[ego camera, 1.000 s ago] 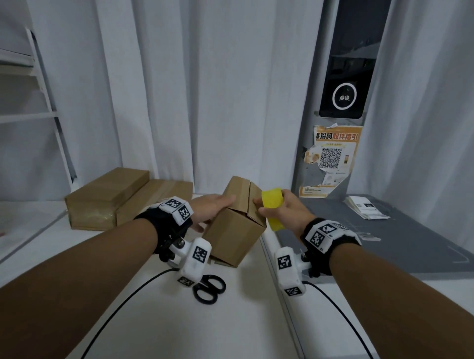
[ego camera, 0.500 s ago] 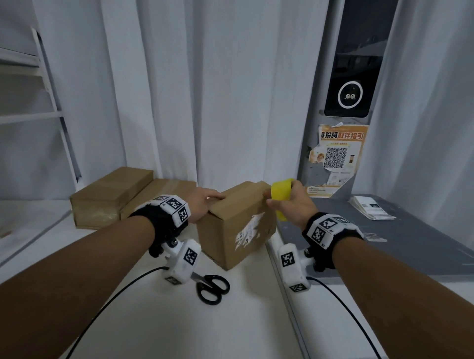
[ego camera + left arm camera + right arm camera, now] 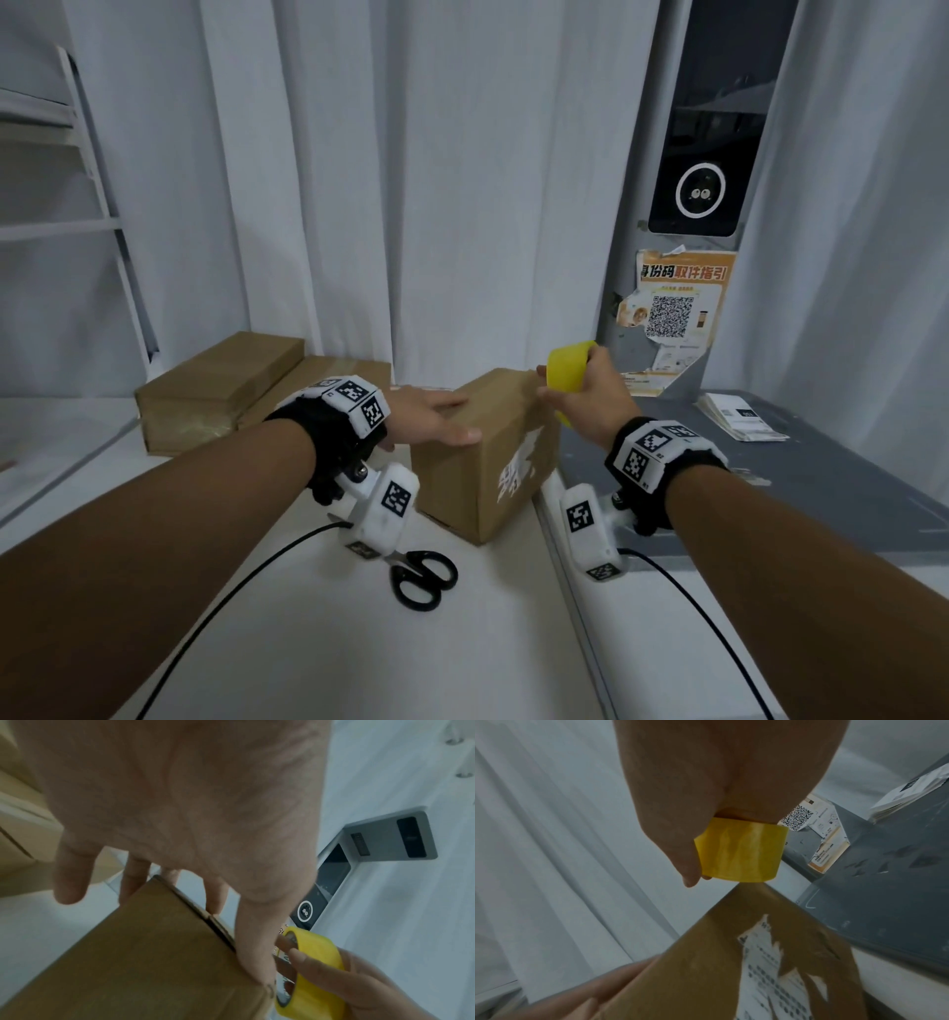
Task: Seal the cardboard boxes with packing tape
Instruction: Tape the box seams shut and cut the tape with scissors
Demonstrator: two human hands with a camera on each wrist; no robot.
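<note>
The small brown cardboard box (image 3: 482,452), probably light and stiff, sits under the left hand (image 3: 429,419), fingers flat along its top; right hand (image 3: 590,398) fingers clamp the slick yellow tape roll (image 3: 565,367) beside it.

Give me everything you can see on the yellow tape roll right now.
The tape roll is glossy translucent yellow packing tape wound on a brown cardboard core. The right hand grips it, fingers curled round the band, holding it in the air at the far right top corner of the small cardboard box, close to the left thumb. No loose strip is visible.
</note>
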